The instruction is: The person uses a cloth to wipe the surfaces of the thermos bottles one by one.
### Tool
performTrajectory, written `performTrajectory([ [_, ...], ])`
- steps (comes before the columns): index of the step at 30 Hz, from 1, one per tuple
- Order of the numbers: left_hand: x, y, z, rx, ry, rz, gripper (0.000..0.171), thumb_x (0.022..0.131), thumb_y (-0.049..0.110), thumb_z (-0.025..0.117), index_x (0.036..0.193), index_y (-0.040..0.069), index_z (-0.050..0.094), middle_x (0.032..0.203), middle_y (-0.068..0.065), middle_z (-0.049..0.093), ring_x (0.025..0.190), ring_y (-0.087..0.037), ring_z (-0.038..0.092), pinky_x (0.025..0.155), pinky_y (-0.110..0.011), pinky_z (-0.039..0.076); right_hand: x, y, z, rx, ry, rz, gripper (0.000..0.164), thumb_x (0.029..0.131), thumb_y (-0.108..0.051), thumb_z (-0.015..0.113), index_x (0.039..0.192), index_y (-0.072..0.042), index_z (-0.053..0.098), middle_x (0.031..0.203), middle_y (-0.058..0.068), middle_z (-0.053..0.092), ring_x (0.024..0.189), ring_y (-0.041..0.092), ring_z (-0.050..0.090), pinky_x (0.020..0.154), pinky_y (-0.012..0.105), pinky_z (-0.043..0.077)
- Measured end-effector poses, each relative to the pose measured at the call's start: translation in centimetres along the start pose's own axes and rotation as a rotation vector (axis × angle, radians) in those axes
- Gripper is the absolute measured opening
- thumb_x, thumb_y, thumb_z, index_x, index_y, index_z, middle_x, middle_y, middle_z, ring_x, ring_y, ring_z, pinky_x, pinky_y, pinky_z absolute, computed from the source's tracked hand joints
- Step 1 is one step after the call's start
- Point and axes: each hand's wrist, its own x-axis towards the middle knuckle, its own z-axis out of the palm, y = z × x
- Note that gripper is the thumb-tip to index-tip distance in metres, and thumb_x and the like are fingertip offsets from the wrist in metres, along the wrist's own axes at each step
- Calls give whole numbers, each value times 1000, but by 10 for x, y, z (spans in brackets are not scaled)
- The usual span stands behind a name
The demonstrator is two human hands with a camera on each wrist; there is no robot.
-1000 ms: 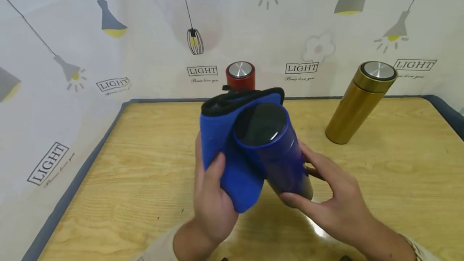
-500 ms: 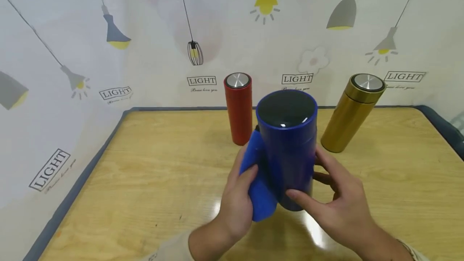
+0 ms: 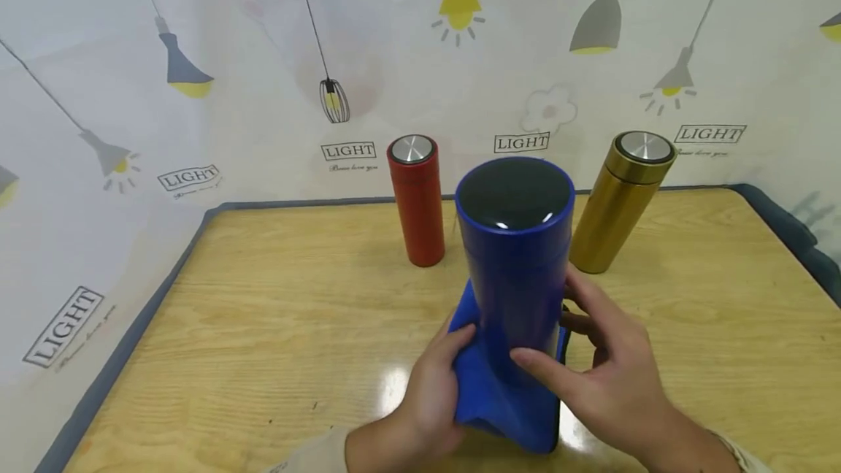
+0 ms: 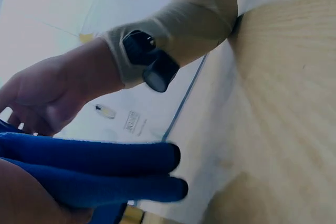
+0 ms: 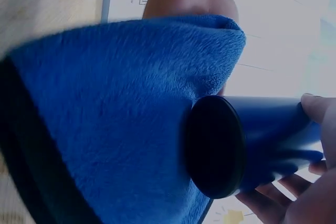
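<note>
A blue thermos bottle (image 3: 515, 261) with a glossy black top stands nearly upright in mid-view, raised over the table. My right hand (image 3: 607, 371) grips its lower right side, thumb in front and fingers behind. In my left hand (image 3: 430, 389) is a folded blue towel (image 3: 502, 407) with dark edging, held against the bottle's lower left side. The right wrist view shows the dark base of the blue thermos bottle (image 5: 215, 148) against the fuzzy towel (image 5: 126, 103). In the left wrist view the towel (image 4: 94, 156) hangs in folds below the right hand (image 4: 47, 95).
A red thermos bottle (image 3: 417, 203) with a silver lid stands at the back of the wooden table (image 3: 263, 327). To its right, a gold thermos bottle (image 3: 620, 203) stands behind the right hand. A wall covering (image 3: 420, 42) printed with lamps closes off the back and left.
The blue thermos bottle has come more upright. The towel has moved from the bottle's upper left side down around its lower part, along with the left hand. The red bottle has come into full view.
</note>
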Motion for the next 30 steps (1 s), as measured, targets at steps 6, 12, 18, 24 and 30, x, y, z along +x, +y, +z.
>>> performTrajectory([
  [6, 0, -5, -1, -57, -44, -54, 48, 103, 28, 33, 151, 22, 38, 137, -2, 58, 121, -17, 56, 102, -36, 47, 0, -4, -2, -16, -24, 70, 100, 58, 16, 86, 147, -6, 47, 139, 7, 60, 118, 5, 62, 88, 16, 54],
  [12, -4, 2, -5, -52, -47, -57, 48, 104, 29, 31, 151, 21, 35, 136, -2, 56, 121, -17, 55, 104, -36, 45, 2, -4, -3, -32, -37, 119, 100, 62, 15, 85, 150, -10, 43, 141, 13, 59, 120, 6, 61, 86, 16, 55],
  [18, -4, 12, -7, -56, -38, -64, 38, 104, 29, 32, 135, 14, 47, 119, 3, 61, 109, -13, 59, 98, -31, 48, 1, -4, -2, 90, -19, 112, 96, 62, 21, 81, 147, -4, 45, 138, 10, 60, 118, 9, 62, 82, 18, 57],
  [24, -3, 9, -1, -71, -52, -90, 40, 104, 32, 33, 137, 14, 46, 119, 2, 62, 110, -13, 60, 99, -32, 48, 1, 0, 0, 244, 35, 9, 86, 64, 18, 83, 141, 9, 46, 133, 11, 62, 115, 14, 65, 87, 19, 56],
  [30, -6, 6, -4, -50, -72, -97, 48, 104, 31, 30, 152, 21, 33, 137, -4, 54, 122, -18, 54, 105, -36, 45, 2, 1, 1, 171, 62, 58, 90, 63, 21, 81, 145, 4, 45, 136, 8, 61, 118, 12, 63, 88, 18, 55],
])
